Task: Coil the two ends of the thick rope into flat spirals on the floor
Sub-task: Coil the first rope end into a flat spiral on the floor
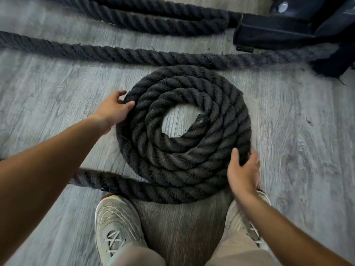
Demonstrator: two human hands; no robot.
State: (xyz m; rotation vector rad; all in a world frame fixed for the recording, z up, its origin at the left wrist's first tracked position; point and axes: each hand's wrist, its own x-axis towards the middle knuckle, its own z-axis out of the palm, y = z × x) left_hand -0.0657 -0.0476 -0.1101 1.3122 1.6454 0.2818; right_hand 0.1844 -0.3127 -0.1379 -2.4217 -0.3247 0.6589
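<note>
A thick dark twisted rope lies wound in a flat spiral [184,150] of several turns on the grey wood floor, with its cut end [200,120] at the open centre. The spiral's outer turn runs off to the left as a loose tail [92,178]. My left hand [112,110] touches the spiral's left outer edge with relaxed fingers. My right hand [243,171] rests against the lower right outer edge, thumb on top of the rope, slightly blurred. More lengths of the same rope [134,54] lie straight across the floor beyond the spiral.
A black metal frame base [272,33] stands at the top right, where the rope lengths lead. Two further rope strands [153,22] run along the top. My two grey sneakers [117,227] stand just below the spiral. Open floor lies left and right.
</note>
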